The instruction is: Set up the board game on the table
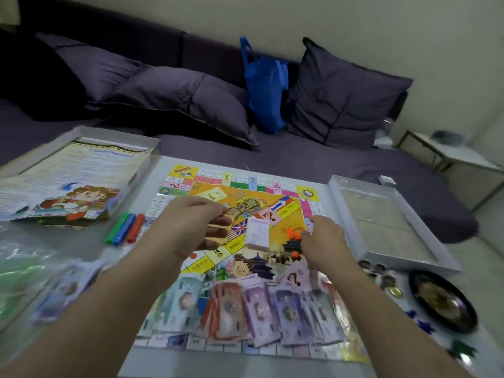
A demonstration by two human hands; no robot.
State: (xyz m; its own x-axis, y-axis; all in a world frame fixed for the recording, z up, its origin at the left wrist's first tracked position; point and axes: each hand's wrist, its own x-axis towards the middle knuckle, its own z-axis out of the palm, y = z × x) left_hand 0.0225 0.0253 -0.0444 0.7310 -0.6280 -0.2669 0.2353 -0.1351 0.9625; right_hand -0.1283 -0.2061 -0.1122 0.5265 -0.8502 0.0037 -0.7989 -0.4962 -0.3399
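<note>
Purple sofa [300, 165] with dark cushions [177, 102] runs along the white table's [152, 170] far edge; at the left edge lies an open cardboard box lid holding a printed sheet [73, 175]; the colourful square game board [245, 241] fills the middle; left hand [191, 225] pinches yellow cards [218, 233]; right hand [324, 238] hovers over the board, finger pose blurred, cannot tell; a white box tray [387, 222] sits at the right edge.

A dark purple sofa [313, 156] is seen behind the worktop, with three matching cushions [343, 96] propped on it. A blue bag [266, 88] is lodged between two cushions. A white side table [447, 154] is placed at far right.
</note>
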